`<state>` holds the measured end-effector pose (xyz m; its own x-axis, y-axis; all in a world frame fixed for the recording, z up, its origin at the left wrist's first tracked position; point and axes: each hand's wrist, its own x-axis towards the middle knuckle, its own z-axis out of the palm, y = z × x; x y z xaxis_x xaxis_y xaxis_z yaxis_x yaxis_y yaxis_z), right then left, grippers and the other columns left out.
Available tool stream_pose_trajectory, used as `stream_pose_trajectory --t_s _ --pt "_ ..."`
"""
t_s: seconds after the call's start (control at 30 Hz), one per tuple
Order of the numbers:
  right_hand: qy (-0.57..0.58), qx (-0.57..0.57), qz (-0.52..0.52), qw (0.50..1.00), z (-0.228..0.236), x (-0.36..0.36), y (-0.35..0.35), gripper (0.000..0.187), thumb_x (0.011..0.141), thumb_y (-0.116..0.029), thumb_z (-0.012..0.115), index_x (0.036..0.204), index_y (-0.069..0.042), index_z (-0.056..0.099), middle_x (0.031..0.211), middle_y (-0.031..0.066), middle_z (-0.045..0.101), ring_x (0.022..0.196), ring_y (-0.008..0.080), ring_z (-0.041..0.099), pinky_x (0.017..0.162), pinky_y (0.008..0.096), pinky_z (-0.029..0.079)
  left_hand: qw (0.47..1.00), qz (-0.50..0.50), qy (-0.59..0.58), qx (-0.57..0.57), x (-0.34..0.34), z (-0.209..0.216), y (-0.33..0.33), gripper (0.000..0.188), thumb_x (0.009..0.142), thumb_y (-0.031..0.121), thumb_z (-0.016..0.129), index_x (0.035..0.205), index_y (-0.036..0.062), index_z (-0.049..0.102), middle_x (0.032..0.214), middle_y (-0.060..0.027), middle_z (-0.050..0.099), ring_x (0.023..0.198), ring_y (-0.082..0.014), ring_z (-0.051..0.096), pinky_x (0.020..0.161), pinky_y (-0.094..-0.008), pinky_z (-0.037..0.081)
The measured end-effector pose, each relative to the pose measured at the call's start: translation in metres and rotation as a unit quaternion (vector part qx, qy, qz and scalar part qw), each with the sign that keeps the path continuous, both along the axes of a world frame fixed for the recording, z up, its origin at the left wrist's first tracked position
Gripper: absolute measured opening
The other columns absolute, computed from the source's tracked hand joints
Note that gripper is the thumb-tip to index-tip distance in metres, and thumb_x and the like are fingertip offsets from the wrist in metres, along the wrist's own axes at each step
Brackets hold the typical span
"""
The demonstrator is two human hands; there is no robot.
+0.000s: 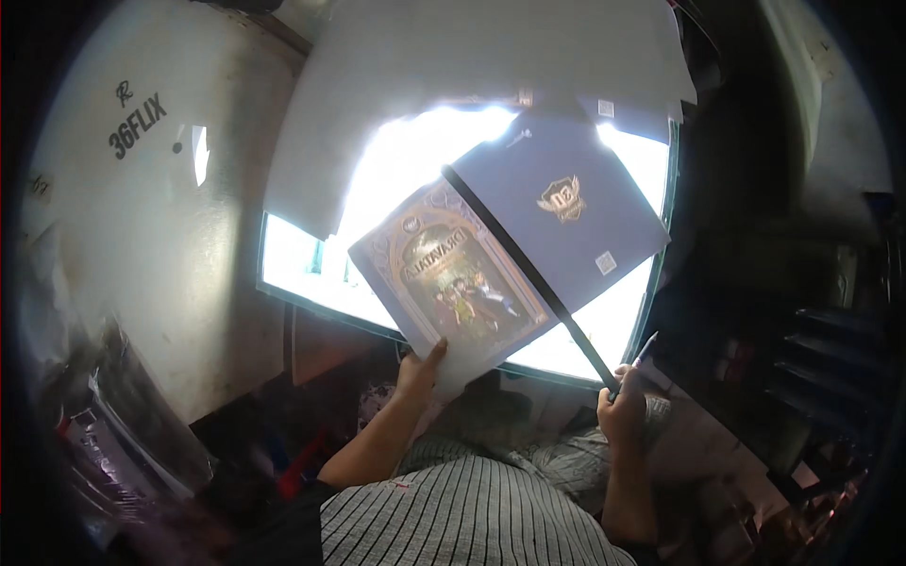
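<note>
A wide printed cover sheet (590,141), blue with a gold winged crest on one half and an illustrated panel on the other, lies slantwise over a brightly lit glass light table (307,264). The lettering on its panel reads mirrored. My left hand (418,374) pinches the sheet's near white margin, thumb on top. Across the sheet, between its two halves, runs a long dark ruler-like strip (514,253). Its near end is in my closed right hand (623,410). A slim pen (647,349) also sticks up from that hand.
A large pale sheet (491,47) covers the far part of the light table. On the left stands a pale metal panel (203,283) with dark lettering. Clear plastic wrapping (132,424) lies at lower left. Dark shelf-like layers (830,354) are at the right.
</note>
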<state>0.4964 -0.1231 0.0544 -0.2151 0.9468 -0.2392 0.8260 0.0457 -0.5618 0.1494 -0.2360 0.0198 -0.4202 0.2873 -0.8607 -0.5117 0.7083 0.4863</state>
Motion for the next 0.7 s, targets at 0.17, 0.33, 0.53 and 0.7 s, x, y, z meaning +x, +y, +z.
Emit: stream_pose_trajectory --t_s 0.17,0.33,0.53,0.7 --pt "0.029 -0.009 0.049 0.998 0.016 0.006 0.049 0.033 0.080 0.002 0.064 0.111 -0.006 0.054 0.095 0.0190 0.068 0.091 0.0393 0.069 0.079 0.0470 0.055 0.972 -0.153 0.165 0.067 0.001 0.040 0.000 0.045 0.099 0.030 0.067 0.126 -0.0055 0.061 0.104 -0.0100 0.070 0.092 -0.0179 0.065 0.080 -0.0318 0.052" --pt "0.177 -0.023 -0.024 0.984 0.014 0.017 0.047 0.030 0.083 0.009 0.050 0.109 -0.005 0.054 0.077 0.0125 0.063 0.072 0.0266 0.066 0.071 0.0387 0.053 0.964 -0.050 0.216 0.146 -0.080 0.067 0.105 0.038 0.103 0.025 0.057 0.127 -0.0028 0.064 0.102 -0.0072 0.069 0.092 -0.0139 0.063 0.082 -0.0301 0.051" --pt "0.241 0.013 -0.128 0.962 0.040 0.050 0.039 0.035 0.084 0.010 0.044 0.113 -0.006 0.053 0.077 0.0052 0.059 0.071 0.0145 0.058 0.075 0.0303 0.046 0.877 -0.232 0.319 0.275 -0.196 0.060 0.323 0.049 0.099 0.031 0.065 0.135 -0.0012 0.055 0.099 -0.0063 0.067 0.086 -0.0148 0.064 0.077 -0.0309 0.054" --pt "0.270 0.012 -0.235 0.934 0.021 0.068 0.026 0.038 0.084 0.009 0.041 0.117 -0.005 0.053 0.077 0.0030 0.055 0.070 0.0105 0.048 0.079 0.0275 0.043 0.788 -0.303 0.536 0.031 -0.214 0.046 0.418 0.070 0.096 0.045 0.064 0.147 0.0027 0.042 0.140 -0.0242 0.056 0.131 -0.0402 0.053 0.111 -0.0459 0.044"
